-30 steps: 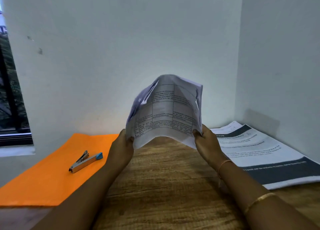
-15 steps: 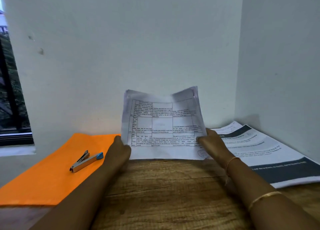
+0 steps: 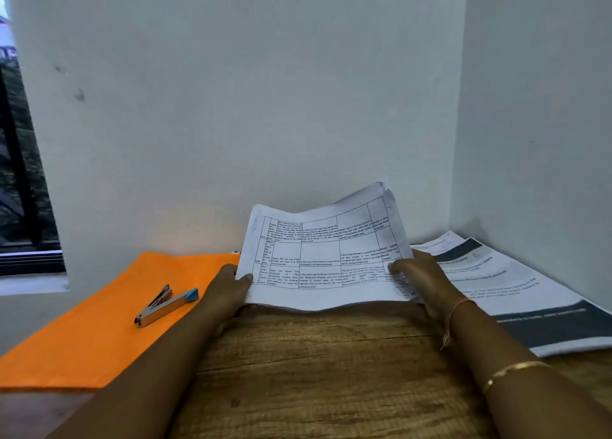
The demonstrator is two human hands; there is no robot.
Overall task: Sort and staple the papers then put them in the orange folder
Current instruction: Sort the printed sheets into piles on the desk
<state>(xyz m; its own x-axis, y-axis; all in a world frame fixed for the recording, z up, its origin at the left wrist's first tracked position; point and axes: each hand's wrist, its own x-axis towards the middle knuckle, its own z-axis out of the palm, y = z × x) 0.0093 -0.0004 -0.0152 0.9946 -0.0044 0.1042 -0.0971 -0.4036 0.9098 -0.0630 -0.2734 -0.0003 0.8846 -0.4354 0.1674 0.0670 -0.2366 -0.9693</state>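
A sheaf of white papers (image 3: 326, 256) printed with a table is held just above the wooden table, tilted back toward the wall. My left hand (image 3: 228, 289) pinches its lower left edge and my right hand (image 3: 420, 276) grips its lower right edge. The orange folder (image 3: 99, 322) lies flat on the left of the table. On it rests a silver stapler (image 3: 167, 304) with a blue tip. More printed papers (image 3: 516, 289) with dark bands lie flat on the right, in the corner.
The wooden table (image 3: 314, 372) meets a white wall behind and a second white wall (image 3: 536, 124) on the right. A window (image 3: 20, 173) is at the far left.
The sheaf was bowed upward between both hands; it has been flattened out and lowered toward the table, its top now leaning back to the right.
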